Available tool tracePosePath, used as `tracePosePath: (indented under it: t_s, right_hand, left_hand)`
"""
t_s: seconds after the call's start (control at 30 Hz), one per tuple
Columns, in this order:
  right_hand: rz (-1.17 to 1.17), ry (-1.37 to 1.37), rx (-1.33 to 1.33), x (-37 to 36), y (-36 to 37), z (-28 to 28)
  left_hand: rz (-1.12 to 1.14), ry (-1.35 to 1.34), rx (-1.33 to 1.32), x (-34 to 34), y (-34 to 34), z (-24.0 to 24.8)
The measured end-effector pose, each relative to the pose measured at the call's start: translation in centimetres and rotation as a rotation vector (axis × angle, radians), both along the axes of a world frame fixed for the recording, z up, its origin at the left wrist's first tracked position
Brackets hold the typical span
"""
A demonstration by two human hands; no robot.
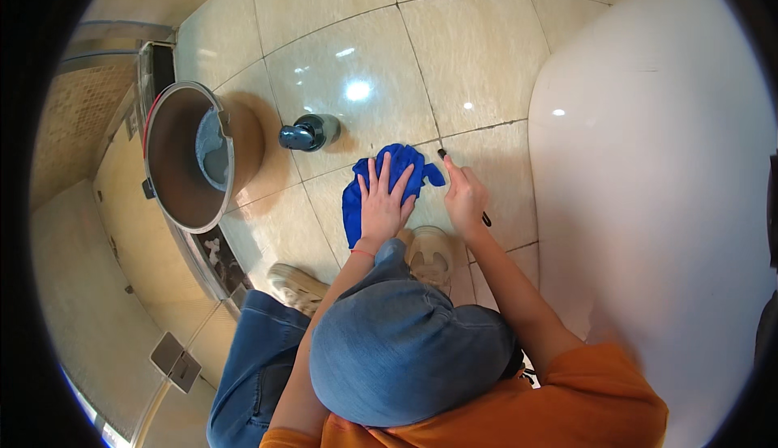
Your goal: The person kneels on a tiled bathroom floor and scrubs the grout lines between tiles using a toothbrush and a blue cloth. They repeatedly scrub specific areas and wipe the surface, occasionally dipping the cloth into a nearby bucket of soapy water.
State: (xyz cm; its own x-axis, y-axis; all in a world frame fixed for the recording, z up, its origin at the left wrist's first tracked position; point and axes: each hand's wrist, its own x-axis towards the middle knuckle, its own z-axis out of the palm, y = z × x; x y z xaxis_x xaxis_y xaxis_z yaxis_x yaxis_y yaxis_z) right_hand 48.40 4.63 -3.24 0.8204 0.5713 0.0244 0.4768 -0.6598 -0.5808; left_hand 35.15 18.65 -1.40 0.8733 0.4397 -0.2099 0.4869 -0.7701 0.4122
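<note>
My left hand [384,201] lies flat with spread fingers on a crumpled blue cloth [352,209], pressing it against the tiled floor. Just to its right, my right hand [466,197] is closed around a slim black brush [442,154]. The brush's small dark head pokes out ahead of the fingers and reaches close to a dark grout line. Its handle end shows below the hand, while the middle is hidden in my grip. One loose corner of the cloth points toward the right hand without reaching it.
A dark bottle with a pump or spray top [312,132] stands left of the cloth. Further left is a grey-brown bucket [243,144] holding some water. A large white rounded tub-like surface [648,164] fills the right side. My shoes [429,253] rest close behind the cloth.
</note>
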Motion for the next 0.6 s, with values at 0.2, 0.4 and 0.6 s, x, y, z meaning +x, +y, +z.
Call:
tracePosePath:
  t_s: [0.2, 0.4, 0.6]
  right_hand:
    - [-0.046, -0.001, 0.084, 1.7, 1.7, -0.3]
    - [-0.042, 0.0, 0.097, -1.2, -1.3, 0.4]
    - [-0.07, -0.009, 0.085, -2.7, -2.5, 0.7]
  left_hand:
    - [-0.005, -0.033, -0.032, 0.2, -0.1, -0.5]
    - [0.031, -0.059, -0.006, 0.3, -0.4, -1.0]
    - [0.047, -0.057, -0.009, 1.0, -0.9, -0.5]
